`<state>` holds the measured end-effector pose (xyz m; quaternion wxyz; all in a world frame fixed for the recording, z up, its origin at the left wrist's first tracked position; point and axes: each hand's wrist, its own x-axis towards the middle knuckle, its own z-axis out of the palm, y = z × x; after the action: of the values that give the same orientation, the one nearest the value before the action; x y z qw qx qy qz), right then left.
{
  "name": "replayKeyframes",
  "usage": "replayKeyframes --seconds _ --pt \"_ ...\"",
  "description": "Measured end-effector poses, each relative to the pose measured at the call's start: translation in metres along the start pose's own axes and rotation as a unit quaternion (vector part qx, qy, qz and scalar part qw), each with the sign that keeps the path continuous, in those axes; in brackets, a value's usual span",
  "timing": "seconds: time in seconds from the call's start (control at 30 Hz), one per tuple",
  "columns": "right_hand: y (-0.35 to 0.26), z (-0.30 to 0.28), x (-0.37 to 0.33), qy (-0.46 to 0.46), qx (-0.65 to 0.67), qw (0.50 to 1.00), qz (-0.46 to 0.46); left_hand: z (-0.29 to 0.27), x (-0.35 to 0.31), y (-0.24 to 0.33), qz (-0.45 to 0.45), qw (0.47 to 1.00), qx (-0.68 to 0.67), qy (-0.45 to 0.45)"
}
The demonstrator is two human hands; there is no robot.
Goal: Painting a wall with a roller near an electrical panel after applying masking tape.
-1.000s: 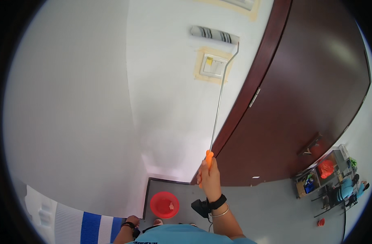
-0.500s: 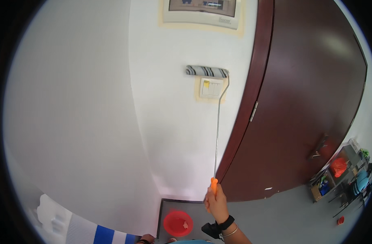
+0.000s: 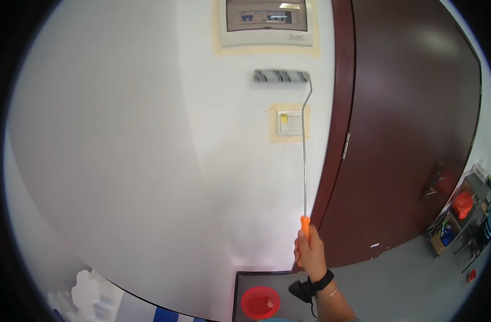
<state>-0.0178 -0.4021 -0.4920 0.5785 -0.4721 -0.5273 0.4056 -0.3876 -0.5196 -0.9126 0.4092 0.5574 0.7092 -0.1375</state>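
Right hand (image 3: pixel 311 252) lifts a roller (image 3: pixel 280 76) between a switch (image 3: pixel 291 124) and a box (image 3: pixel 256 38)

Nearest, the right hand wraps the orange handle (image 3: pixel 305 225), its fingers curled and pressed together around it. The left hand is out of view. To the left, a red bowl (image 3: pixel 253 301) sits on the grey floor (image 3: pixel 363 290). A thin rod (image 3: pixel 304 172) runs from the handle far up the white wall (image 3: pixel 235 134), crossing the switch's right edge; yellowish tape (image 3: pixel 273 137) borders the switch. Beyond lies the roller, striped, level and slightly blurred; I cannot tell how firmly it meets the wall. Farthest is the box, also taped. A dark red door frame (image 3: pixel 342 70) stands close on the right.

To do this well, I judge, the roller should lie flat with even pressure, in short strokes between the two taped borders, its right end stopping short of the door frame and the rod clear of the switch.
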Motion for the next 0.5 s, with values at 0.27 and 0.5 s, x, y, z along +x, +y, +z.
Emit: replayKeyframes --seconds 0.27,0.5 --pt "-0.034 0.053 0.052 0.023 0.028 0.999 -0.033 -0.005 0.000 -0.022 0.020 1.000 -0.013 0.012" --pt "-0.028 0.061 0.063 0.035 0.040 0.999 -0.003 0.000 0.002 -0.044 0.035 0.999 -0.007 0.011"
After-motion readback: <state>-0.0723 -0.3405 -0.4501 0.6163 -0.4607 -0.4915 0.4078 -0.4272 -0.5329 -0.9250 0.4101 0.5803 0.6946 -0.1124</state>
